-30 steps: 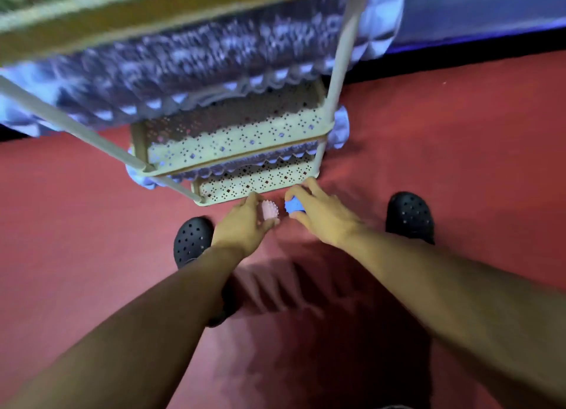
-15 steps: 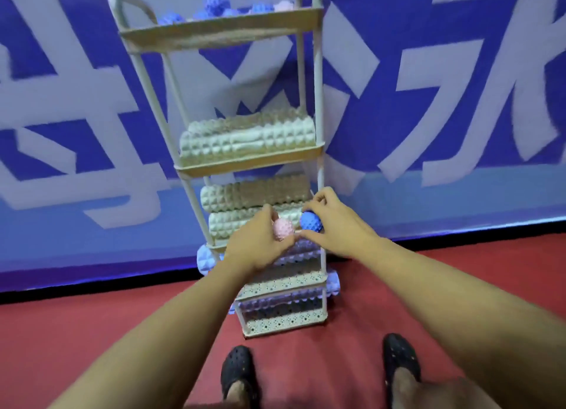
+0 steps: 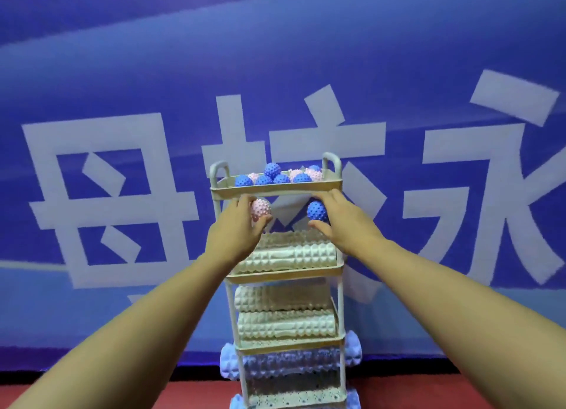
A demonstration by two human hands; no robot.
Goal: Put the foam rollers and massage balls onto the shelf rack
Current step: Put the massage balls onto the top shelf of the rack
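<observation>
Head cam shows your left hand (image 3: 235,231) with its grip curled round a pink massage ball (image 3: 261,209), and your right hand (image 3: 343,221) pinching a blue massage ball (image 3: 317,210) between thumb and fingers. Both are knobbly little spiked spheres, held just under the front lip of the top tray (image 3: 275,190). Half a second ago you had them touching down by the lower shelves; now they're higher and apart. More spiky balls (image 3: 277,175) sit up top, ridged cream foam rollers (image 3: 291,254) fill the plastic shelf rack (image 3: 338,286) below.
</observation>
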